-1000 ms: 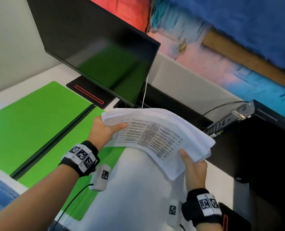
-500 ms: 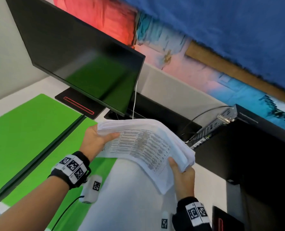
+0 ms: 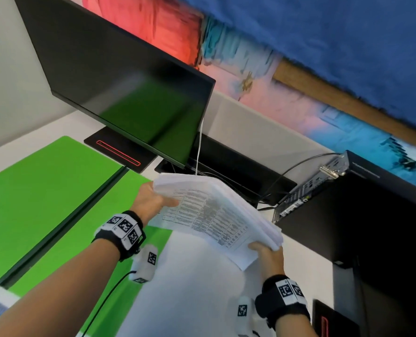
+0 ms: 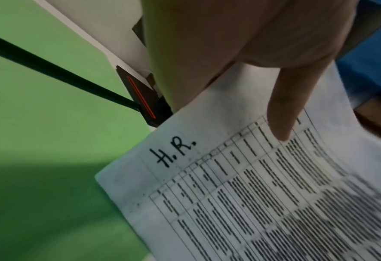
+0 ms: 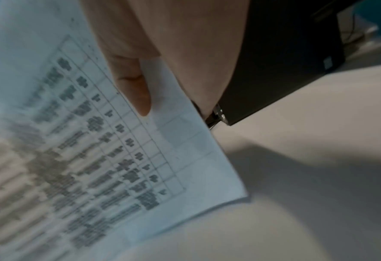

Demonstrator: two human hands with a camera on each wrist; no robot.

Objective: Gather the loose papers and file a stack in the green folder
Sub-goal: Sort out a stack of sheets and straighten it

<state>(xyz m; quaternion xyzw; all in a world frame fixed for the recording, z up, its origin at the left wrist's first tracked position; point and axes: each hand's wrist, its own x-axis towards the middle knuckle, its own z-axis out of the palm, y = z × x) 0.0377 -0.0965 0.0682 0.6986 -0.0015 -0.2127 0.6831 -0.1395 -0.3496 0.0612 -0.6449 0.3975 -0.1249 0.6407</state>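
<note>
A thick stack of printed papers hangs in the air above the white desk, bowed in the middle. My left hand pinches its left end, thumb on top of the printed table. My right hand pinches its right end, thumb on top. In the left wrist view the top sheet is marked "H.R." in one corner. The right wrist view shows the stack of papers with my thumb pressing its edge. The green folder lies open and flat on the desk to the left, its dark spine running diagonally.
A black monitor stands behind the folder on a base with a red stripe. A black computer case with cables sits on the right. Another dark object lies at the lower right. White desk surface shows below the papers.
The paper stack, still held at both ends, has shifted slightly left toward the folder. The stack's right end looks more squared. The head view has tilted up a little.
</note>
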